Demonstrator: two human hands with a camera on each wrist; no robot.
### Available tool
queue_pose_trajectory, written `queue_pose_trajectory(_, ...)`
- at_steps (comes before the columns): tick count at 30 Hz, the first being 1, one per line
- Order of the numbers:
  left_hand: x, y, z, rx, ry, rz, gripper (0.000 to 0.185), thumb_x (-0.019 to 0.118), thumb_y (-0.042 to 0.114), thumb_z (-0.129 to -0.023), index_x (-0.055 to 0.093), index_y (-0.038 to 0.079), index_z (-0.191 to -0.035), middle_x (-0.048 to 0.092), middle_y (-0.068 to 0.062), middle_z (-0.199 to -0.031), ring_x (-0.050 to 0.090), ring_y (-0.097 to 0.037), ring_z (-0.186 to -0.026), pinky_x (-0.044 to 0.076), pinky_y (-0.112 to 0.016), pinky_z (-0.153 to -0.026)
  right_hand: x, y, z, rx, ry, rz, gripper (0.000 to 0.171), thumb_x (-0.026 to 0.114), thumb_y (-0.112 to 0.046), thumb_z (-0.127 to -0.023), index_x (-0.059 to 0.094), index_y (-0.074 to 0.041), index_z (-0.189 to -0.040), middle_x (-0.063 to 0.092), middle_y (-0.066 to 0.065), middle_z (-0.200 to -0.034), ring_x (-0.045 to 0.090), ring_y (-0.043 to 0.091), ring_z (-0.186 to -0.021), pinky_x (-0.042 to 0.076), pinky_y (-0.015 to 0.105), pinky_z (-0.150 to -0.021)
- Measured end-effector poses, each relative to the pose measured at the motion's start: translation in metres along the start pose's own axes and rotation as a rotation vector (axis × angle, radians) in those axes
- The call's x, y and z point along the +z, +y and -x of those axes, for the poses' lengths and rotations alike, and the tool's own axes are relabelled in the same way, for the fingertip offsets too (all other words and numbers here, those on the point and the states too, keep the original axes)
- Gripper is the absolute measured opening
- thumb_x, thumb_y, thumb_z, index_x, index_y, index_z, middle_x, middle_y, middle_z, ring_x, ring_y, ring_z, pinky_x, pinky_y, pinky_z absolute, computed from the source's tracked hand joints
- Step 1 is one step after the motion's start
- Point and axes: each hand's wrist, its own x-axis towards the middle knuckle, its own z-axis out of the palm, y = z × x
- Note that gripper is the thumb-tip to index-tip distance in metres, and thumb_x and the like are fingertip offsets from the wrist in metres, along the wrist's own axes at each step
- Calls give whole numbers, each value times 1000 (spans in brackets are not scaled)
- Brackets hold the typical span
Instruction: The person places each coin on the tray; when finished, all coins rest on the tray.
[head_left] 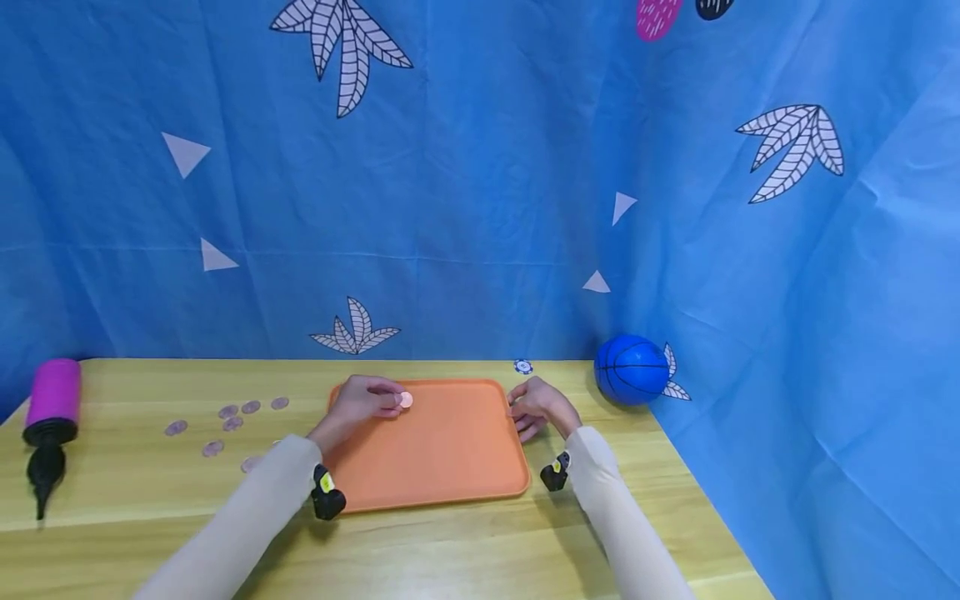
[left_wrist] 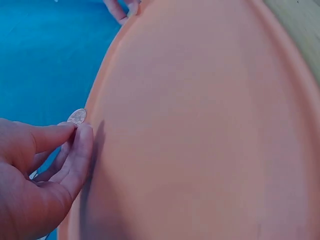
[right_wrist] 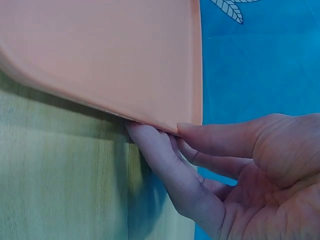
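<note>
1. The coin [head_left: 406,400] sits at the very tips of the left hand's [head_left: 365,400] grip, on its right side, over the far left part of the tray [head_left: 435,450]. Whether it touches the tray surface, I cannot tell.
2. The tray lies on the table [head_left: 420,550] with its long axis running left to right, so the bare middle of it spreads to the right of the coin and towards the person.
3. The left hand is much the nearer to the coin; the right hand [head_left: 538,407] is across the tray at its right edge, well apart from it.
4. Left grip: pinching the coin between thumb and finger, with one face of the coin showing in the left wrist view. The wrist comes in over the tray's left side, back of the hand uppermost.
5. Right grip: holding the tray's rim near the far right corner, thumb at the top edge and a finger against the outer side. The forearm slants in from the lower right.
6. Several loose coins [head_left: 213,448] lie scattered on the table to the left of the tray, on the left arm's side; the left sleeve [head_left: 240,508] partly hides the nearest ones.
</note>
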Motion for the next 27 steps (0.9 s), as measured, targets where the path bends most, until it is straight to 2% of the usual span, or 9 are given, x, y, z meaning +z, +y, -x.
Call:
queue_pose_trajectory(5, 10, -4, -5, -91, -2, 107, 29, 68, -6, -98, 67, -14, -125, 71, -31, -120, 78, -29, -97, 63, -37, -86, -2, 3, 0, -7, 7, -10, 22, 64, 10, -96, 64, 7, -118, 73, 16, -81, 70, 21, -62, 65, 46, -69)
queue_pose_trajectory(8, 14, -4, -7, -109, 19, 116, 28, 68, -6, -97, 68, -14, -124, 72, -30, -119, 79, -29, -96, 63, -36, -85, -4, 6, -2, -14, -8, -22, 24, 63, 9, -97, 65, 8, -121, 75, 16, -81, 72, 21, -65, 65, 47, -70)
queue_pose_trajectory(12, 19, -1, -7, -99, 40, 61, 24, 69, -7, -95, 71, -14, -118, 74, -29, -113, 79, -29, -92, 64, -35, -80, -7, 7, -2, -21, -30, -32, 25, 62, 8, -97, 65, 9, -122, 74, 14, -79, 73, 20, -65, 65, 47, -71)
queue_pose_trajectory(20, 25, -1, -10, -88, 65, -6, 15, 73, -4, -94, 75, -11, -106, 78, -24, -104, 79, -28, -90, 64, -35, -80, -7, 12, 2, -20, -15, -41, 24, 64, 7, -96, 66, 8, -120, 74, 12, -78, 73, 20, -66, 65, 46, -71)
queue_pose_trajectory(27, 23, -3, -6, 13, 84, -141, 12, 76, 3, -93, 79, -8, -98, 79, -20, -94, 75, -24, -77, 62, -31, -74, -4, 13, -2, -39, -18, -30, 24, 64, 4, -99, 66, 7, -123, 73, 13, -78, 73, 19, -67, 65, 47, -73)
